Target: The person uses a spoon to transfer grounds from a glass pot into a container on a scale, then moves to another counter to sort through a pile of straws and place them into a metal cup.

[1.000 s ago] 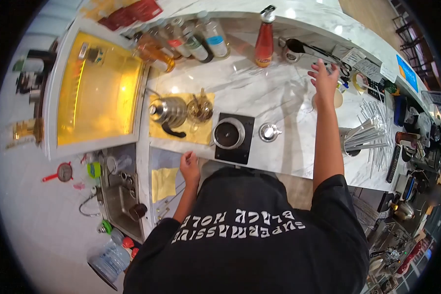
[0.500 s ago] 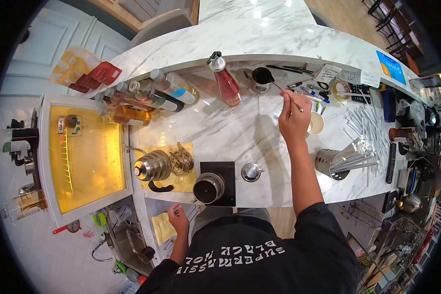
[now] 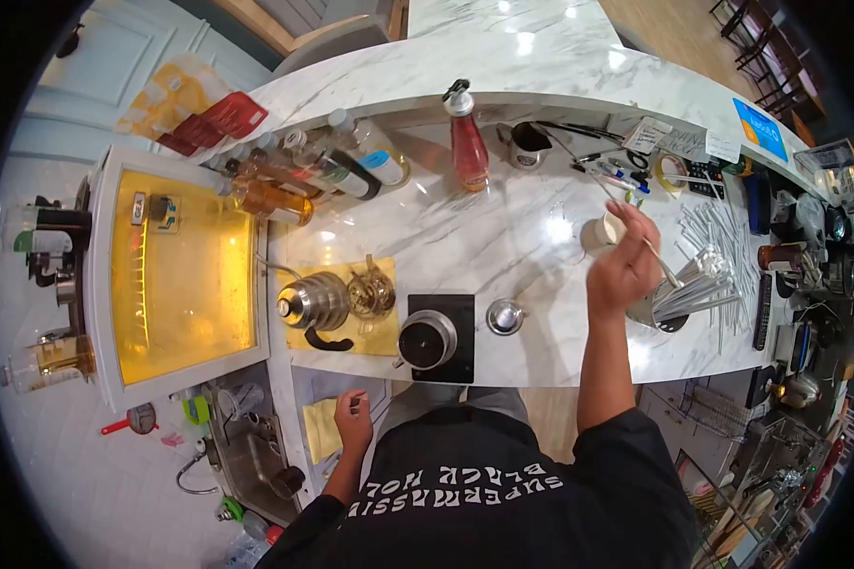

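My right hand [image 3: 626, 261] is closed around a long thin metal stirring spoon [image 3: 671, 275], over the right side of the counter. The shaft slants from near the black pitcher [image 3: 529, 147] down through my fingers toward the straws. Just behind the hand stands a pale paper cup [image 3: 600, 233], partly covered by it. My left hand [image 3: 354, 422] hangs below the counter's front edge, empty, with fingers loosely bent and apart. Between the hands, a metal cup with a dark inside [image 3: 427, 339] sits on a black scale [image 3: 459, 365], beside a small steel pitcher [image 3: 505, 317].
A gooseneck kettle [image 3: 313, 302] and a glass server [image 3: 371, 290] stand on a yellow cloth. Several bottles [image 3: 370, 156] line the back left, with a red pump bottle [image 3: 468, 152] alongside. Straws [image 3: 697, 294] fill a metal holder at right. A yellow-lit fridge [image 3: 185, 284] stands left.
My right hand has moved right and nearer to me with the spoon, from beside the black pitcher toward the straw holder. The view has shifted slightly; my left hand stays low.
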